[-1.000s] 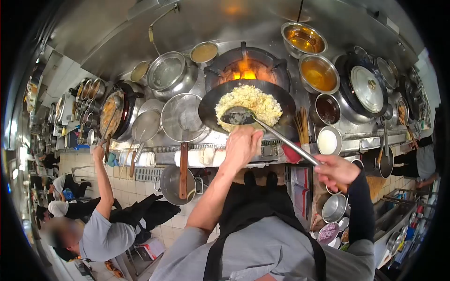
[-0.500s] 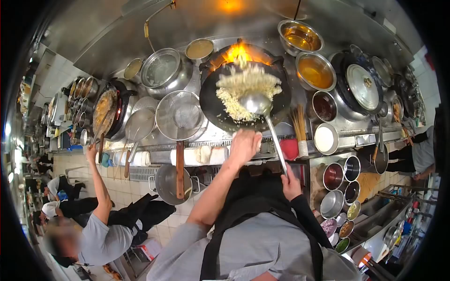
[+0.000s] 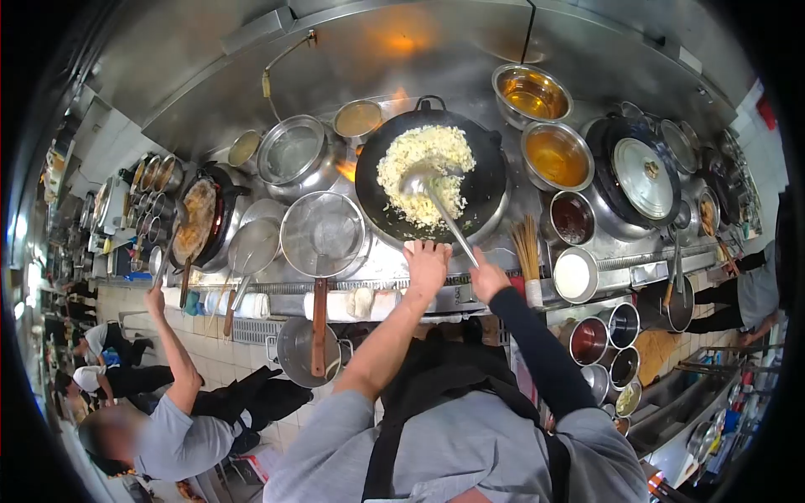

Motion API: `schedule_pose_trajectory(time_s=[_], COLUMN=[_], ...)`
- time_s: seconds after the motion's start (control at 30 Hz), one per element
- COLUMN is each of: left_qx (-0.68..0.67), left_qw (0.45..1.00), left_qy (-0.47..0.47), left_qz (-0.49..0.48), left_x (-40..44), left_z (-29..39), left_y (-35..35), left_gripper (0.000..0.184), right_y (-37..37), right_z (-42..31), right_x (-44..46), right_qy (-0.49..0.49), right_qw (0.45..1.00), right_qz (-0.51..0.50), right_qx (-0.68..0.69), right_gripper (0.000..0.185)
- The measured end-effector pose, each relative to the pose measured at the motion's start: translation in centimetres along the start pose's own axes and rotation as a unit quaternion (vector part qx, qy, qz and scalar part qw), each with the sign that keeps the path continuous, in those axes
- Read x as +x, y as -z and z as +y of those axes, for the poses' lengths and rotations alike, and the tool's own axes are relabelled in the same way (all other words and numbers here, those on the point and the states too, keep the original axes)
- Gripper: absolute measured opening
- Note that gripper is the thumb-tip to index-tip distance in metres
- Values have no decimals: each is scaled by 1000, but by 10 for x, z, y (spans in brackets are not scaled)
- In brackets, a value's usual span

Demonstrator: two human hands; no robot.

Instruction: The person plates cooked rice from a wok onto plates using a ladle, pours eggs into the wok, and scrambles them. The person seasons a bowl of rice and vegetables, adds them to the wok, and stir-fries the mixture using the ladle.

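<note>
Pale fried rice (image 3: 423, 151), with what looks like egg in it, spreads over the black wok (image 3: 490, 180) in front of me. My left hand (image 3: 428, 267) is closed at the wok's near edge, with a bit of white cloth (image 3: 409, 249) under the fingers. The exact grip there is partly hidden. In my right hand (image 3: 489, 277) is the handle of a metal ladle (image 3: 449, 220), and its bowl rests down in the rice.
Left of the wok sit a wire strainer (image 3: 323, 235) and a lidded-looking pot (image 3: 292, 151). On the right are bowls of amber liquid (image 3: 556, 158), a bamboo brush (image 3: 527, 243) and a white-filled container (image 3: 576, 275). A co-worker (image 3: 180, 427) cooks at the left.
The rice was flying up from the tilted wok and now lies in it. Flames behind the wok have shrunk. My right hand has pushed forward, taking the ladle's bowl into the rice.
</note>
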State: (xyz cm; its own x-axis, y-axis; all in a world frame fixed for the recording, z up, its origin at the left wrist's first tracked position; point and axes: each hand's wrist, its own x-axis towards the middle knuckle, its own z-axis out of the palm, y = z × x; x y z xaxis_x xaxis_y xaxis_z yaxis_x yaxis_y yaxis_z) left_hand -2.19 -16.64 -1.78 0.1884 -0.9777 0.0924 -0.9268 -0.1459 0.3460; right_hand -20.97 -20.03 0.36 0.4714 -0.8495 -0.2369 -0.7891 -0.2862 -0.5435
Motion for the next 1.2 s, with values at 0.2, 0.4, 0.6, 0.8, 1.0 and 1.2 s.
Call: schedule_pose_trajectory(time_s=[0.2, 0.4, 0.6, 0.8, 1.0, 1.2], left_qx=[32, -80, -147, -116, -108, -143], left_qw=[999, 995, 987, 987, 981, 982], left_qy=[2, -54, -55, -112, -86, -115], left_qz=[37, -29, 43, 11, -132, -35], left_x=[-3, 12, -41, -30, -111, -31], left_z=[4, -34, 39, 19, 8, 3], left_y=[-3, -35, 117, 45, 20, 48], left_gripper=[35, 41, 40, 37, 33, 34], right_y=[91, -26, 195, 165, 149, 193], right_z=[37, 36, -62, 14, -72, -100], right_x=[-2, 28, -142, -73, -98, -161], right_qy=[45, 207, -129, -133, -37, -100], right_qw=[998, 964, 878, 892, 958, 858], right_qz=[33, 100, -261, -270, -15, -56], right_qx=[-40, 133, 379, 336, 285, 501], right_gripper=[41, 54, 47, 22, 31, 45])
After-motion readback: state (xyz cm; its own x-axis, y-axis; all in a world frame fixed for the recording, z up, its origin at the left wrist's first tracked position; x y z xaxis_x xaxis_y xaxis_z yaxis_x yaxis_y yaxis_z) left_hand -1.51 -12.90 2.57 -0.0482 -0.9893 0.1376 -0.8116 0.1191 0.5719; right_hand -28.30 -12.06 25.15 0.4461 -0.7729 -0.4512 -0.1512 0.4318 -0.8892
